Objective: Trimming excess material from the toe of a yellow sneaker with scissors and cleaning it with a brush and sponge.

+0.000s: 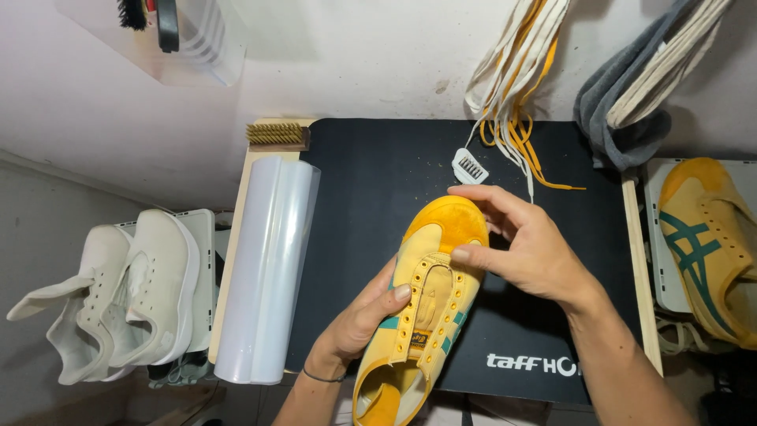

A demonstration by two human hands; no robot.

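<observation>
A yellow sneaker point(430, 292) with teal stripes and no laces lies toe-away over the black mat point(363, 189). My left hand point(359, 319) grips its left side from below, thumb on the eyelet row. My right hand point(524, 241) rests on the right side near the toe, thumb pressed at the top of the tongue opening, fingers spread over the toe cap.
A roll of clear film point(268, 264) lies along the mat's left edge, a wooden brush point(276, 134) above it. White sneakers point(118, 292) sit at left, the matching yellow sneaker point(710, 244) at right. Laces point(512, 87), a grey towel point(623, 110) and a small white comb piece point(470, 167) lie at the back.
</observation>
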